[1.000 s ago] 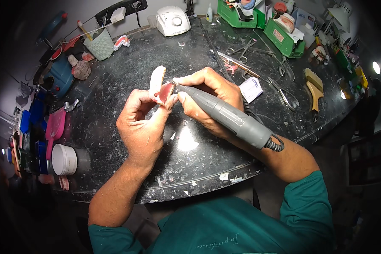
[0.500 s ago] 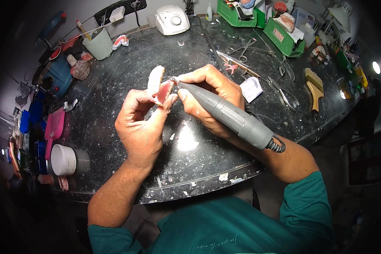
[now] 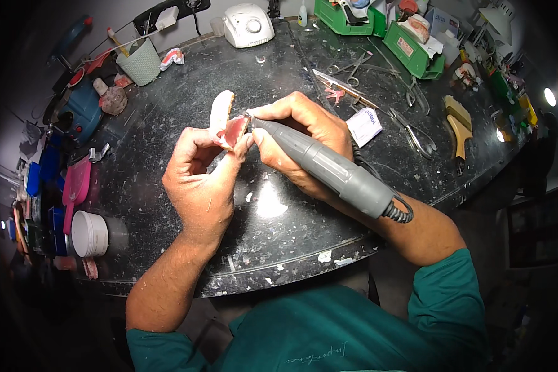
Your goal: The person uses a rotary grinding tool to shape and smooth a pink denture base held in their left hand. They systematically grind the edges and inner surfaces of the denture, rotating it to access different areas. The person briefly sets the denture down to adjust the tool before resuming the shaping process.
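Note:
Pinched between the thumb and fingers of my left hand [image 3: 199, 177] is a denture [image 3: 234, 131] with a dark pink, hollowed inner side. A long whitish curved part [image 3: 219, 111] stands up from it on the left. My right hand [image 3: 307, 133] grips a grey rotary handpiece [image 3: 332, 167] like a pen, its cord curling from the back end near my wrist. The handpiece tip is at the denture's right edge. Whether the bur touches it or sits just off it is too small to tell. Both hands are held above the black worktop [image 3: 279, 242].
A white control box [image 3: 249, 26] stands at the back. To the right lie scissors [image 3: 353, 73], pliers [image 3: 410, 133], a paper slip [image 3: 364, 126] and a brush [image 3: 459, 130], with green bins [image 3: 409, 53] behind. On the left are a white tub [image 3: 90, 234], a pink dustpan [image 3: 75, 186] and a cup [image 3: 141, 62].
The whole view has shifted slightly, so everything sits a little further left. Both hands keep their grips, and the handpiece tip stays at the denture's edge.

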{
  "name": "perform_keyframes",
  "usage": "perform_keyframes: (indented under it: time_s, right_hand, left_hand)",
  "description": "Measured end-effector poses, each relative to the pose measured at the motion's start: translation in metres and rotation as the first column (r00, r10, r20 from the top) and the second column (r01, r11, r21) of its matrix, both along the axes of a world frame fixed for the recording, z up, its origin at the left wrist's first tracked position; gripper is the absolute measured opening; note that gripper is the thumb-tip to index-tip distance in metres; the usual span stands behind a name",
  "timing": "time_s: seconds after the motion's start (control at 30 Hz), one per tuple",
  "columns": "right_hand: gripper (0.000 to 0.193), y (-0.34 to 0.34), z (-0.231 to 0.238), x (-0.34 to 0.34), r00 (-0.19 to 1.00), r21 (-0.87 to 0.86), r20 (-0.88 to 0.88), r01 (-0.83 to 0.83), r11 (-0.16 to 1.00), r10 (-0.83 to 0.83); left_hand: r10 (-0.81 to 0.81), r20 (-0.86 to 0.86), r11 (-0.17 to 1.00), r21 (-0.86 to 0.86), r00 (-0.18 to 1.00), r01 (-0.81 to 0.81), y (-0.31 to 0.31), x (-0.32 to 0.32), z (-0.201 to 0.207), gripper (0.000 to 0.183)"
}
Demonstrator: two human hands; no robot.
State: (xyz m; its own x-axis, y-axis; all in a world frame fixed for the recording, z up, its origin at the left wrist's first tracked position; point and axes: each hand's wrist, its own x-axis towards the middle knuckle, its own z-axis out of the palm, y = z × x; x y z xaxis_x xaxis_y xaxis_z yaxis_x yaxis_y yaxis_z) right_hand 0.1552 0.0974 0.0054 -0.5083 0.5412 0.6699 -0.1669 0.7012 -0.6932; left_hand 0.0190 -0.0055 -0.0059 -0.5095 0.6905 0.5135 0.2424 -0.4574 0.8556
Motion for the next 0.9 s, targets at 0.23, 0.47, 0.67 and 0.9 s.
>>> perform_keyframes:
  time_s: [0.23, 0.47, 0.67, 0.9]
  right_hand:
    - [0.023, -0.0003, -0.0031, -0.0021, 0.999, 0.017, -0.048, -0.001, 1.0, 0.002]
    - [0.025, -0.0028, -0.0023, -0.0017, 0.999, 0.026, -0.032, -0.031, 0.999, 0.032]
    - [0.028, 0.0, -0.0063, -0.0035, 0.998, -0.016, -0.053, -0.034, 0.999, 0.033]
    - [0.029, 0.0035, -0.0061, -0.0017, 0.997, -0.098, -0.063, -0.049, 0.994, 0.043]
  left_hand:
    - [0.019, -0.033, 0.999, -0.044, 0.999, -0.021, -0.0022, -0.0004, 0.0005, 0.017]
    - [0.008, -0.034, 1.0, -0.029, 0.999, -0.009, -0.0028, -0.0015, -0.0009, 0.016]
    - [-0.005, 0.005, 1.0, -0.005, 1.0, 0.005, -0.0002, 0.0007, 0.0011, 0.017]
    - [-0.02, -0.001, 1.0, -0.008, 1.0, 0.02, 0.0005, -0.0021, -0.003, 0.019]
